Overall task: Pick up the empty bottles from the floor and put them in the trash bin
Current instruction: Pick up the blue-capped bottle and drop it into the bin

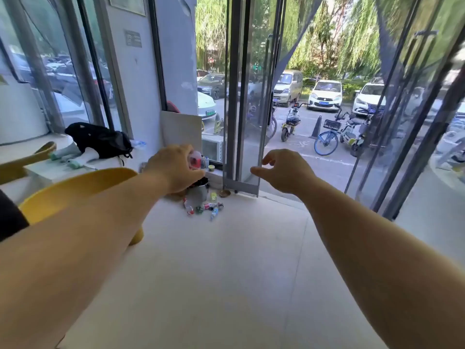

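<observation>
One bottle [195, 157] sits in your left hand [176, 170], the fingers curled shut round its lower part so that only the clear upper body and red label show past your knuckles. You hold it roughly upright, long axis near vertical, though the cap end is too blurred to say which way it points. That hand hangs directly above the metal trash bin [197, 195], which suggests you carried it there so a simple release would drop it into the dark liner.

Your right hand [281, 170] is loose and half open, thumb and fingers apart, gripping nothing; it floats off to the side near the door frame [241, 182], probably for balance.

Several more bottles [210, 207] lie on the floor [226, 273] just in front of the bin. They rest on their sides, long axes flat to the tiles and fanned in different directions, so each will likely need its own approach angle. A yellow chair [75, 190] stands beside your left forearm.
</observation>
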